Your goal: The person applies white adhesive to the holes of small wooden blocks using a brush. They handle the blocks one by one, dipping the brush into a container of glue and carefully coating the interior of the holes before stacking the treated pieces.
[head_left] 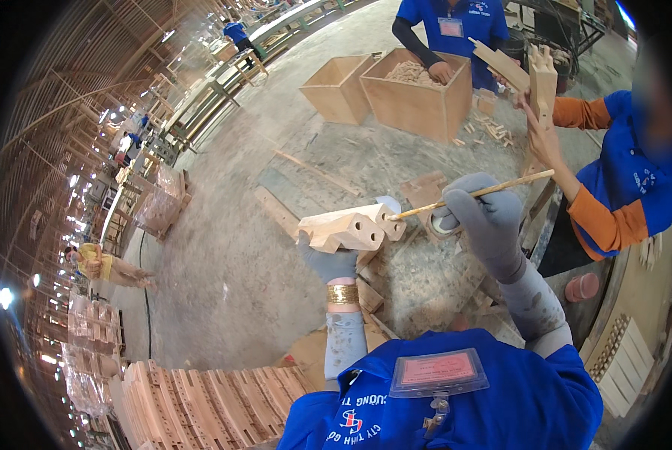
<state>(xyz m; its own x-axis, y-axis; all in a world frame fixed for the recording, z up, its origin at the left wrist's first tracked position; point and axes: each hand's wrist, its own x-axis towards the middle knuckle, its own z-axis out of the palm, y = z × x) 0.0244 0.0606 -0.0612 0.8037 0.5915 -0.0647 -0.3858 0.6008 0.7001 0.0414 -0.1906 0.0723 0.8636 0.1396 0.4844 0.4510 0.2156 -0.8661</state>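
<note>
My left hand (330, 261), in a grey glove, grips a pair of pale wooden furniture parts (343, 231) with round holes drilled in their end faces. My right hand (486, 217), also gloved in grey, is closed round a thin wooden stick (512, 182). The stick's tip meets the end of the farther part, close to a hole; whether it goes inside I cannot tell. A round whitish thing (445, 221) shows at the right hand's fingers, its kind and whether it is held unclear.
At right a co-worker (613, 187) holds wooden parts (542, 82). Another person reaches into a wooden box (418, 105) beside a second box (338, 88). Loose dowels (493, 131) lie on the floor. Stacked wooden parts (208, 397) stand lower left; a pink cup (582, 286) sits at right.
</note>
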